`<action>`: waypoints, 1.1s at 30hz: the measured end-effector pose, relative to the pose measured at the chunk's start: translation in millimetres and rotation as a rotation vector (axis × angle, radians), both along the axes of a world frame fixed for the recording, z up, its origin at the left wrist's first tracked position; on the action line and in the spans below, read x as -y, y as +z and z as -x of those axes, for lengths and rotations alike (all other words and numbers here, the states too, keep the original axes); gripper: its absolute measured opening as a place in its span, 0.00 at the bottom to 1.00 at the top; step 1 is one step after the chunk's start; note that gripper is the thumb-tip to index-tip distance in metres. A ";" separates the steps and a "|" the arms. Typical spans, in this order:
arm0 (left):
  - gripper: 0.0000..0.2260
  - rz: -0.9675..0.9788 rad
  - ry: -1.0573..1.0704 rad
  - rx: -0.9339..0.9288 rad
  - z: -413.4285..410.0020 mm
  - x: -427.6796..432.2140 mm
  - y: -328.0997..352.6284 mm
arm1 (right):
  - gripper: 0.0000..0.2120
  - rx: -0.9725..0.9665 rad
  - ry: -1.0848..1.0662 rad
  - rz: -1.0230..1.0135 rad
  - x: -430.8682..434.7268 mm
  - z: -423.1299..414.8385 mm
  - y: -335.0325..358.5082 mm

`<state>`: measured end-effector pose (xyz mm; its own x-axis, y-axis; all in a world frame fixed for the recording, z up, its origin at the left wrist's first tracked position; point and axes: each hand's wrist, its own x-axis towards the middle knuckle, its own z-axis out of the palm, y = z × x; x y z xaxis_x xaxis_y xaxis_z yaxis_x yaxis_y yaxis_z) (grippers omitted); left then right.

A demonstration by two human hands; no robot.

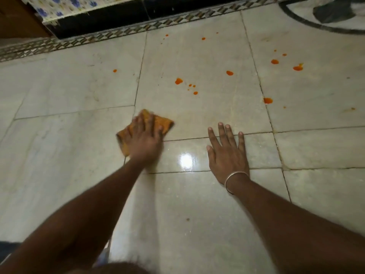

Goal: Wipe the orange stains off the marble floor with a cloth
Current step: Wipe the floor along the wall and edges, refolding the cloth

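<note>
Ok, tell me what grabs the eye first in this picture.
Bright orange stains dot the pale marble floor across the upper middle and right, the strongest colour in view. Nearer, at centre left, the left hand presses flat on an orange-brown cloth. The right hand, a thin bangle at its wrist, lies spread on the floor, with a white glare between the two hands.

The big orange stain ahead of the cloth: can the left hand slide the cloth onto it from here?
Probably yes. The left hand presses the cloth flat, and only bare marble floor lies between it and that stain.
</note>
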<state>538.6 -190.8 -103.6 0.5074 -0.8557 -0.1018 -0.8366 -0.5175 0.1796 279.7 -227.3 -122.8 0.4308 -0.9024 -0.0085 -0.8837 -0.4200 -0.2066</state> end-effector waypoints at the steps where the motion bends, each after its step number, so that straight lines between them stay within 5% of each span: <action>1: 0.30 0.013 0.136 -0.020 -6.2 -14.2 -1.5 | 0.31 -0.001 -0.005 0.000 -1.1 0.3 0.4; 5: 0.33 0.013 0.281 0.030 54.7 -61.7 -1.9 | 0.31 -0.008 -0.014 0.006 -1.3 -3.2 0.7; 8: 0.31 0.014 0.023 0.031 102.7 -45.5 -3.9 | 0.31 -0.015 -0.014 0.021 -1.1 -3.8 0.5; 12: 0.30 0.046 -0.296 0.081 62.1 13.2 -3.2 | 0.30 -0.031 -0.009 0.017 -0.1 -2.1 -0.1; 17: 0.30 0.052 0.225 -0.011 0.8 -7.0 -4.5 | 0.30 -0.010 -0.012 0.016 -1.2 -1.3 -1.2; 19: 0.31 0.061 0.270 0.038 23.7 -33.7 -5.6 | 0.30 -0.007 -0.019 0.018 -0.8 -3.4 -1.5; 23: 0.31 0.015 -0.048 0.062 87.2 -52.3 -8.8 | 0.30 -0.037 -0.023 0.020 -1.6 -4.4 -0.3; 27: 0.31 0.000 -0.423 0.116 44.4 -11.8 -5.5 | 0.31 -0.064 -0.018 -0.001 -1.0 -4.9 0.2; 33: 0.33 -0.011 0.073 0.005 -4.6 -57.3 -4.9 | 0.34 -0.070 0.054 -0.060 -1.2 3.2 3.4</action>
<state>543.2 -133.5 -108.5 0.5686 -0.8154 -0.1086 -0.7976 -0.5788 0.1695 276.5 -226.1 -119.4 0.4755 -0.8747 -0.0934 -0.8731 -0.4563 -0.1718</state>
